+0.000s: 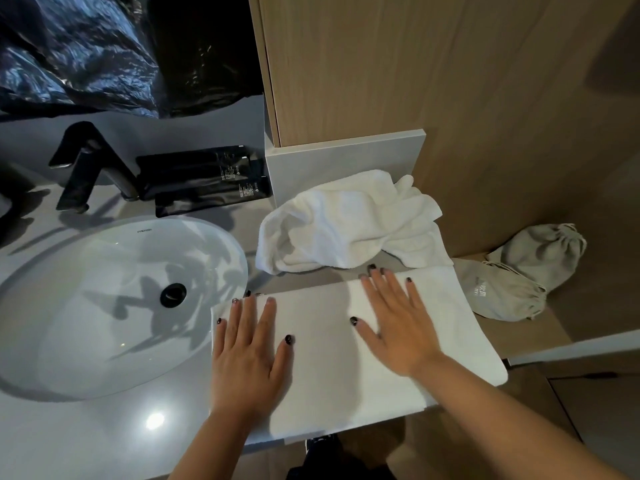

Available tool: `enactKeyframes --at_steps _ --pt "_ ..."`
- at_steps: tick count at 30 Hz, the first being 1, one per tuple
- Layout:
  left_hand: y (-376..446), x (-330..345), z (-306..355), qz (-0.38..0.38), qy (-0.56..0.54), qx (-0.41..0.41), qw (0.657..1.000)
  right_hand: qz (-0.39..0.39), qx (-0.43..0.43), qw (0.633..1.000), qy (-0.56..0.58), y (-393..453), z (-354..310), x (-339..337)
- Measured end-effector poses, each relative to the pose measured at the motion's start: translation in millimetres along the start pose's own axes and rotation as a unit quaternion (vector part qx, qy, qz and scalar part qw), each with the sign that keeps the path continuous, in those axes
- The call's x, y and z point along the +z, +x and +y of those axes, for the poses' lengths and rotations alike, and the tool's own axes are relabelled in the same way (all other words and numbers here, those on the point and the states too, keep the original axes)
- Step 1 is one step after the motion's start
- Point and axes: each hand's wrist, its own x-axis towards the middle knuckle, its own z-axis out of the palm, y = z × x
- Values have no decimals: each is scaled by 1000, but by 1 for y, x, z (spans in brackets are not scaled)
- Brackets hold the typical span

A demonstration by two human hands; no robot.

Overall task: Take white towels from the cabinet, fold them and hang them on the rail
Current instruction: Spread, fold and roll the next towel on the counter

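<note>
Palms flat, I'd sweep my left hand point(247, 355) and right hand point(398, 327) (both spread, gripping nothing) outward over the folded towel point(329, 358) on the counter point(104, 438) beside the sink point(69, 306), squaring edges before hanging.

Folded white towel point(332, 355) lies flat on tabletop point(86, 427), near edge, right end hanging past the edge. Both hands flat on it, fingers straight & spread: left hand point(247, 355) on its left end, right hand point(398, 327) nearer the middle-right. 2nd white towel point(346, 223), crumpled, just beyond, touching the far-right corner of the folded one. Oval white sink point(114, 303) to the left w/ black drain point(173, 295); black faucet point(86, 168) far-left, black packets point(204, 178) beside it. Wood cabinet point(381, 64) far-right. Two grey drawstring bags point(519, 275) on a lower shelf, right.
</note>
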Motion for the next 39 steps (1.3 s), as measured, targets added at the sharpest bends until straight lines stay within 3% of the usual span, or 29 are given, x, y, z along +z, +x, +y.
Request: enactKeyframes --at_steps 7,11,14,18,22,26,32,39 --pt "-5 -6 -6 1 -13 -66 998 4 82 997 9 -13 53 -6" --pt "-1 2 6 22 -2 -54 998 -9 114 993 18 -9 46 -8" --pt "-9 13 35 16 -5 -1 1000 20 56 996 65 -15 -2 -6" --pt "-23 24 52 8 8 24 1000 27 -17 999 42 -39 -56 15" --pt "-29 19 35 6 18 45 999 19 -33 999 4 -45 -20 20" --pt "-39 13 21 6 25 42 999 19 13 1000 9 -54 23 15" --pt "-43 17 23 18 9 41 999 9 30 999 7 -60 37 11" --pt "-62 23 67 -15 61 150 987 6 -122 992 29 -90 -7 9"
